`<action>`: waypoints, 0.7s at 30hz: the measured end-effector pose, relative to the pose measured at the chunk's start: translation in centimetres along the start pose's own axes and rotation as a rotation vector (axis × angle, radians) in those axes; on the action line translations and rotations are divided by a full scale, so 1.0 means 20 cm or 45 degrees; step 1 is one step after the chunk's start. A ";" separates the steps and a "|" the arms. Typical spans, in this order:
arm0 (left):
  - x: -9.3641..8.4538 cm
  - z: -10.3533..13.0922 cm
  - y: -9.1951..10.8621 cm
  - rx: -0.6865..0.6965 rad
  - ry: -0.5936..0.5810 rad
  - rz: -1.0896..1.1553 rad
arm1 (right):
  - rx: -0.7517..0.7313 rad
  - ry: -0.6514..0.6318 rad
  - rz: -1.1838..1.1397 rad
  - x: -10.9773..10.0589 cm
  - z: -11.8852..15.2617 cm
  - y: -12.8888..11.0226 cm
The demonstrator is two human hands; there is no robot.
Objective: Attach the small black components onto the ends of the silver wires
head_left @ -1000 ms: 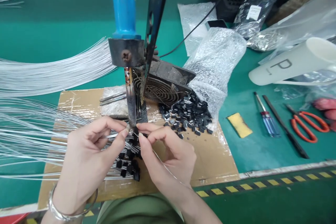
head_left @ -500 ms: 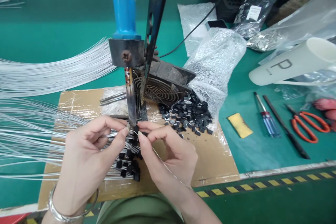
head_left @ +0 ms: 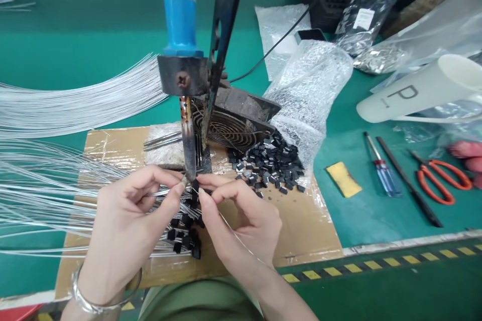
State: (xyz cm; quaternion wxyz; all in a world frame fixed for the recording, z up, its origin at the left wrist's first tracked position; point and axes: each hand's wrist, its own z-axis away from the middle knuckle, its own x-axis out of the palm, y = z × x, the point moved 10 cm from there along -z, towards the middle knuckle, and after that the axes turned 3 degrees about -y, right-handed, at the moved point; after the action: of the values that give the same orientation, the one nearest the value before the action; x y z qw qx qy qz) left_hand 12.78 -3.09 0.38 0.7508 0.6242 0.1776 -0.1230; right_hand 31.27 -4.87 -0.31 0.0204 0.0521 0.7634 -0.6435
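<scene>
A soldering iron (head_left: 181, 25) with a blue handle hangs in a black clamp, its tip pointing down between my hands. My left hand (head_left: 131, 215) is closed in a pinch on a thin white wire, its fingertips just left of the tip. With thumb and forefinger, my right hand (head_left: 241, 215) grips a thin strand of solder wire (head_left: 241, 243) that trails back over the palm. A small black connector (head_left: 195, 185) sits at the tip between both sets of fingertips; the contact itself is too small to make out. Several wired black connectors (head_left: 185, 241) lie below.
Loose black connectors (head_left: 271, 163) are heaped beside a dusty fan (head_left: 233, 128). White wires (head_left: 75, 110) spread across the left. At right lie a yellow sponge (head_left: 343, 179), a screwdriver (head_left: 387, 178), orange-handled cutters (head_left: 440, 180) and a white cup (head_left: 417, 90). Cardboard (head_left: 297, 230) covers the work area.
Almost nothing differs. Both hands keep their pinch at the iron's tip, and the whole view has shifted very slightly.
</scene>
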 end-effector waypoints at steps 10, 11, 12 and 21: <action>0.00 0.02 -0.04 -0.003 -0.023 -0.032 | 0.011 0.067 -0.012 -0.05 0.00 0.01; 0.00 0.02 -0.05 -0.002 -0.019 -0.059 | 0.031 0.142 0.005 -0.09 0.01 0.02; -0.01 0.03 -0.05 0.007 -0.014 -0.091 | 0.058 0.237 0.019 -0.15 0.01 0.04; -0.01 0.08 -0.05 0.294 -0.037 -0.411 | 0.231 0.554 -0.421 -0.58 0.07 0.31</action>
State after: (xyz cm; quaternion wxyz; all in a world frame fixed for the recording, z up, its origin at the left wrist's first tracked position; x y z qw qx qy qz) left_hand 12.46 -4.86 -0.23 0.6472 0.6678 0.2492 -0.2703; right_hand 43.47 -5.74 -5.52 -0.2536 0.0654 0.6873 -0.6775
